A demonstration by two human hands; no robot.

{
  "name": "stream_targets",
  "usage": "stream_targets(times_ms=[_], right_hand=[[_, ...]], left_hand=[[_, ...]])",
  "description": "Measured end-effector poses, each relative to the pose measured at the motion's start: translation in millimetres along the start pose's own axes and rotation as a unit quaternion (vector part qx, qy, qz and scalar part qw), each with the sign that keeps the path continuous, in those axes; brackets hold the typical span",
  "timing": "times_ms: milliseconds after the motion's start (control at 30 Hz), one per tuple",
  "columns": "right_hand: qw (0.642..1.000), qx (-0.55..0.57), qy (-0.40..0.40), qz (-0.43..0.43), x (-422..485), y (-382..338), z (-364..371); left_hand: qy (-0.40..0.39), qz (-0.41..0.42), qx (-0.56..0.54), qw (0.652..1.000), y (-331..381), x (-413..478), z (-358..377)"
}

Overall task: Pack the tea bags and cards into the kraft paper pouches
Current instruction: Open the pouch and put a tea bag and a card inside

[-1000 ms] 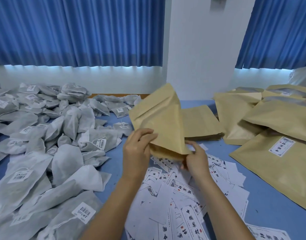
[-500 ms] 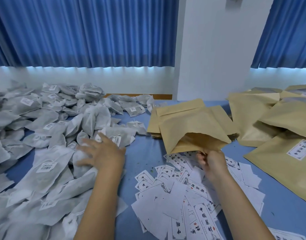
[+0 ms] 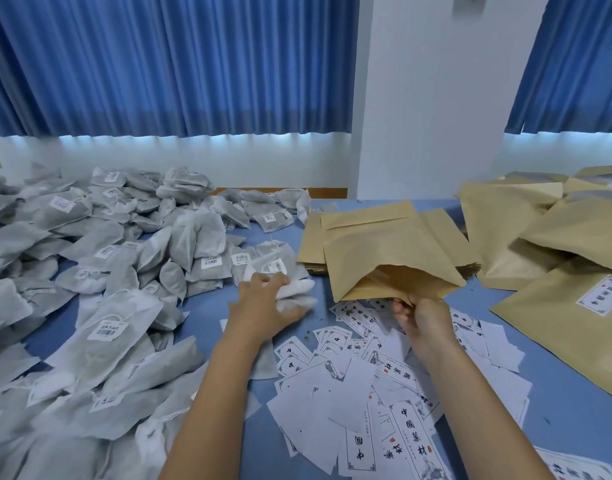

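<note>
Tea bags [image 3: 107, 271]: grey-white mesh sachets, many with barcode labels, heaped loose over the left half of the table [image 3: 571, 414]. Held tea bag [image 3: 295, 294]: white, bunched in the left hand [image 3: 263, 303], just left of the pouch mouth. Open kraft pouch [image 3: 391, 261]: tan, mouth gaping toward the person, lower lip pinched by the right hand [image 3: 422, 317], lying over the stack of flat pouches [image 3: 360, 220]. Cards [image 3: 366, 375]: white, black printed characters, scattered at centre front. Bulging pouches [image 3: 557, 233] piled at right, nearest one bearing a white label
</note>
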State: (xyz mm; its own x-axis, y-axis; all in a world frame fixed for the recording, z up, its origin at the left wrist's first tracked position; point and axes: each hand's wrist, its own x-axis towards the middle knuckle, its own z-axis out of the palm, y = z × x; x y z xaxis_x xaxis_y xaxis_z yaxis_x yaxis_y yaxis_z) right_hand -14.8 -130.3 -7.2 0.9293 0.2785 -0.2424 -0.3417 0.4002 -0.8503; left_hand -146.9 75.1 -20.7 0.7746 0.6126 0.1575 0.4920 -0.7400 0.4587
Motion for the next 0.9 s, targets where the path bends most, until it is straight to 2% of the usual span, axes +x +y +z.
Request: stream_targets(times_ms=[67,133,167,233,300,333,400,433,467,500,533,633,667,767,833,900], right_hand=[[1.000,-0.002,0.002,0.001,0.6,0.7,-0.1],[1.000,0.000,0.001,0.002,1.0,0.9,0.1],[1.000,0.004,0.000,0.003,1.4,0.6,0.5],[1.000,0.008,-0.004,0.001,1.5,-0.2,1.6],[1.000,-0.006,-0.015,-0.010,1.0,0.4,2.6],[0.999,-0.019,-0.024,-0.017,0.4,1.3,3.3],[0.998,-0.040,-0.040,-0.024,-0.5,3.7,4.7],[0.997,-0.047,-0.047,-0.027,-0.6,4.6,5.5],[0.997,-0.054,-0.056,-0.031,-1.0,5.2,6.7],[0.995,-0.063,-0.065,-0.038,-1.0,5.6,7.5],[0.993,-0.071,-0.078,-0.045,-2.0,5.8,9.1],[0.987,-0.087,-0.116,-0.073,-5.8,6.5,11.9],[0.983,-0.103,-0.123,-0.087,-6.8,6.6,11.3],[0.969,-0.175,-0.115,-0.129,-8.1,7.2,7.0],[0.963,-0.198,-0.113,-0.142,-8.4,8.3,5.8],[0.958,-0.218,-0.103,-0.153,-7.9,8.8,7.2]], left_hand=[[-0.051,-0.018,0.065,0.996,-4.6,0.8,4.5],[0.019,0.014,0.039,0.999,-2.6,2.6,4.4],[0.080,0.051,-0.025,0.995,1.2,3.5,2.5],[0.174,0.116,-0.219,0.953,10.8,3.6,-5.6],[0.190,0.114,-0.427,0.876,22.6,-0.6,-15.7],[0.168,0.093,-0.540,0.819,28.5,-3.0,-20.1],[0.072,0.033,-0.739,0.669,38.1,-6.9,-23.8],[0.022,-0.009,-0.787,0.616,41.5,-9.4,-24.8],[-0.020,-0.055,-0.805,0.591,44.4,-11.7,-25.6],[-0.061,-0.086,-0.802,0.588,47.8,-14.9,-26.5],[-0.096,-0.095,-0.786,0.603,51.2,-17.7,-26.2],[-0.184,-0.054,-0.727,0.659,69.7,-26.5,-20.3],[-0.190,-0.035,-0.701,0.686,76.6,-27.1,-16.1],[-0.110,0.063,-0.559,0.820,90.6,-28.1,-6.8],[-0.071,0.153,-0.464,0.870,92.2,-28.7,-2.8],[-0.026,0.185,-0.361,0.914,93.5,-25.5,-0.2]])
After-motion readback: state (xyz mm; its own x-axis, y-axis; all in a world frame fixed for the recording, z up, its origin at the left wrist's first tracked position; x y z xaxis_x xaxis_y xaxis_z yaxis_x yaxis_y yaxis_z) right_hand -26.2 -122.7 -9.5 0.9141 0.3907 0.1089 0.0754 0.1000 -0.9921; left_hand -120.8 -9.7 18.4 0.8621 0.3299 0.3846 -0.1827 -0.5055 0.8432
